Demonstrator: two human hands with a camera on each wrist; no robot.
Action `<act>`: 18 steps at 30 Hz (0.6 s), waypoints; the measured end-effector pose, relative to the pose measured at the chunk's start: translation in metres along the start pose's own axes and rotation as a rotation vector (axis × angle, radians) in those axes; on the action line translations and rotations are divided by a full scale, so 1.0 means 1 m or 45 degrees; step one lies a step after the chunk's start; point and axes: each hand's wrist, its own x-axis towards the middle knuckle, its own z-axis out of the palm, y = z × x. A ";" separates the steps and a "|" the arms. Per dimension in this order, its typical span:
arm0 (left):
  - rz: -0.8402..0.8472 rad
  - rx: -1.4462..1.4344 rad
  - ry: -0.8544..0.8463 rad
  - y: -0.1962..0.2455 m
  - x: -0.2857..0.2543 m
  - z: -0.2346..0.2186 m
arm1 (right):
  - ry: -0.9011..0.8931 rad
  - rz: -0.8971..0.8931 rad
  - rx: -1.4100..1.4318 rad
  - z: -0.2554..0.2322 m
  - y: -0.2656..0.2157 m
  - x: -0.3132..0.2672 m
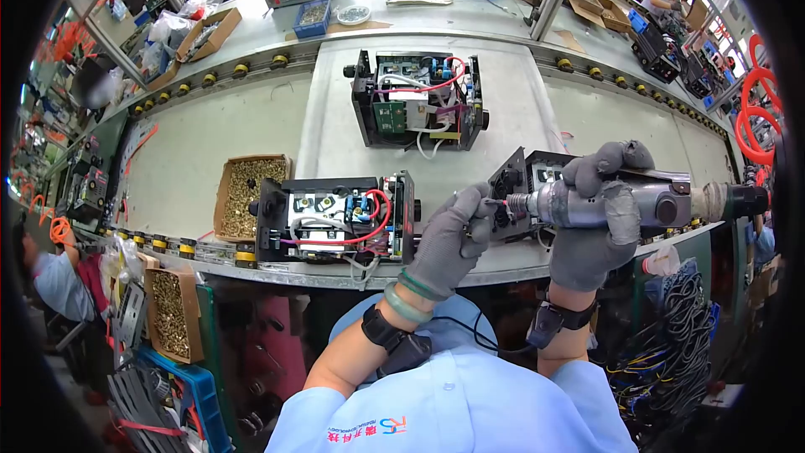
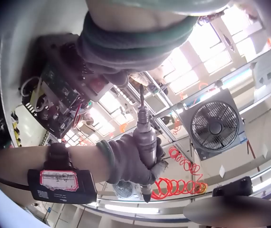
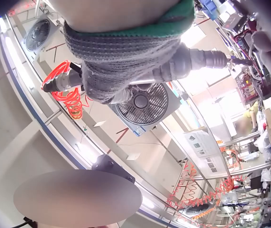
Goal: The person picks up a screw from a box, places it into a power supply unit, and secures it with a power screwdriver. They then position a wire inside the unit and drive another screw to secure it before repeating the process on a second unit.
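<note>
Gripped in my gloved right hand (image 1: pixel 595 218) is a metallic power driver (image 1: pixel 570 205), lying nearly level and pointing left in the head view. My gloved left hand (image 1: pixel 453 239) has its fingertips pinched at the driver's bit; whether a small screw is between them is hidden. In the left wrist view the bit (image 2: pixel 141 95) reaches up to the left hand (image 2: pixel 126 54). The right wrist view shows the driver (image 3: pixel 187 64) along the right hand (image 3: pixel 121 71). Behind the bit stands an open black device (image 1: pixel 511 189), partly covered by the driver and right hand.
Two more open devices stand on the bench, one left of my left hand (image 1: pixel 335 218), one farther back (image 1: pixel 419 105). A cardboard box of small brass-coloured parts (image 1: pixel 251 197) is beside the left device. Roller rails (image 1: pixel 239 71) edge the bench; a red coiled hose (image 1: pixel 755 109) hangs right.
</note>
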 end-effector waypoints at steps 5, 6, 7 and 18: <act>-0.122 -0.199 -0.223 -0.008 0.002 -0.002 | 0.055 -0.014 -0.104 0.007 0.002 -0.002; -0.128 -0.202 -0.231 -0.007 0.004 -0.002 | 0.063 -0.020 -0.136 0.005 0.002 -0.003; -0.182 -0.212 -0.279 -0.005 0.007 -0.002 | 0.063 -0.022 -0.141 0.005 0.002 -0.001; 0.226 -0.259 -0.111 -0.012 0.008 0.015 | 0.104 -0.180 -0.131 -0.007 0.004 -0.016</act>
